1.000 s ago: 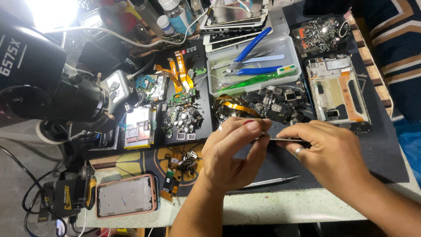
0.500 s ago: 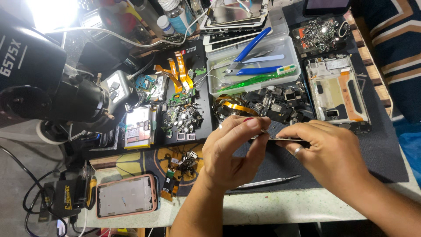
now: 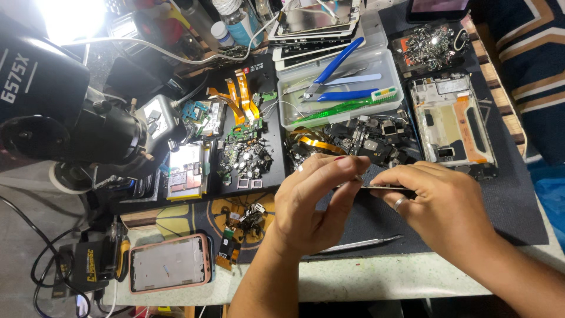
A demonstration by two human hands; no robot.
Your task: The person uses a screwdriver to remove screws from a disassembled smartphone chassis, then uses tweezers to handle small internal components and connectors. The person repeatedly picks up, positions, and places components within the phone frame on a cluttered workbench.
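thin dark flat part (image 3: 382,188), level, pinched between both hands

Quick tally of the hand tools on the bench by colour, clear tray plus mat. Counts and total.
Blue: 1, the blue-handled cutters in the clear tray
Green: 1, the green brush in that tray
Bare metal: 1, the metal pick on the dark mat, below the left hand and right hand
Total: 3

1 head view, steep downward, close over cluttered workbench (image 3: 365,277)

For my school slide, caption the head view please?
Two hands pinch a thin dark part above a mat crowded with phone pieces.
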